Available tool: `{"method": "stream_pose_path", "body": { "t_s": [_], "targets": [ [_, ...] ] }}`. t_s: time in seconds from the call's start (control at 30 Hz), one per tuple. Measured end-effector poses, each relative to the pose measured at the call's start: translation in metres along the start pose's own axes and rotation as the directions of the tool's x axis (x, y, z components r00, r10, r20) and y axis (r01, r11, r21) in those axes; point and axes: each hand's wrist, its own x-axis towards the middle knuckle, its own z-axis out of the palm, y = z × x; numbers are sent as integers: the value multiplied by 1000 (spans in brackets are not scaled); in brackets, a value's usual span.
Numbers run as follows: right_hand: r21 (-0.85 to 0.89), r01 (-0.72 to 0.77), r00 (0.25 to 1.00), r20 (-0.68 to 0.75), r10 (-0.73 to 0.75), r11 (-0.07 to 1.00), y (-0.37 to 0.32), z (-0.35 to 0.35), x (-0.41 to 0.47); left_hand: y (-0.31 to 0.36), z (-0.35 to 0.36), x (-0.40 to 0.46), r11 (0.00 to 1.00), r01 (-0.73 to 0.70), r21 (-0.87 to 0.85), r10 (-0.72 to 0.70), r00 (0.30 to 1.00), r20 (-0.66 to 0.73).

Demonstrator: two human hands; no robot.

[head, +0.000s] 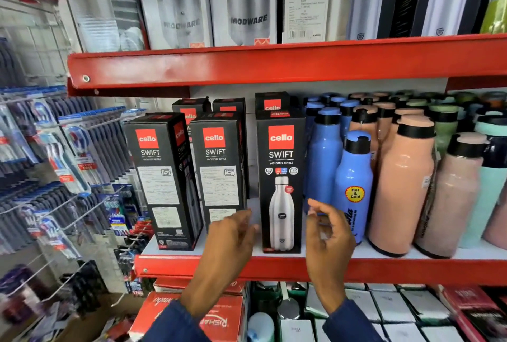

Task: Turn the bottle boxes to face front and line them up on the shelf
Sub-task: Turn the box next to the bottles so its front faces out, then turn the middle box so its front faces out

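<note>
3 black Cello boxes stand upright along the front of the red shelf [247, 266]: the right box [281, 185] shows its bottle picture, the middle box [219, 169] and left box [164, 180] show printed text panels. Left hand [233, 232] and right hand [327, 229] hover open either side of the right box, gripping nothing, blue bottles [354, 188] just beside.
</note>
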Motion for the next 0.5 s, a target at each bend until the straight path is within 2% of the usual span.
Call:
{"method": "stream_pose_path", "body": {
  "t_s": [0.07,0.13,0.23,0.33,0.43,0.5],
  "targets": [
    [52,-2,992,127,-5,999,-14,9,-10,0,-20,-5,997,-22,78,34,987,-159],
    [49,-43,946,323,25,998,-25,24,-20,-4,-36,-6,985,-2,175,50,962,-270],
    [28,-116,860,504,86,993,-34,48,-33,-14,-47,-3,960,109,259,-35,961,-274],
    [-50,-149,828,540,152,988,-35,69,-36,-27,-42,1,963,125,240,-79,978,-192],
    [-108,-169,821,534,201,980,-36,82,-33,-36,-35,9,985,132,111,-118,985,-124],
    [-104,-205,824,518,229,973,-39,88,-32,-39,-32,13,988,152,15,-149,980,-135]
  ]
}}
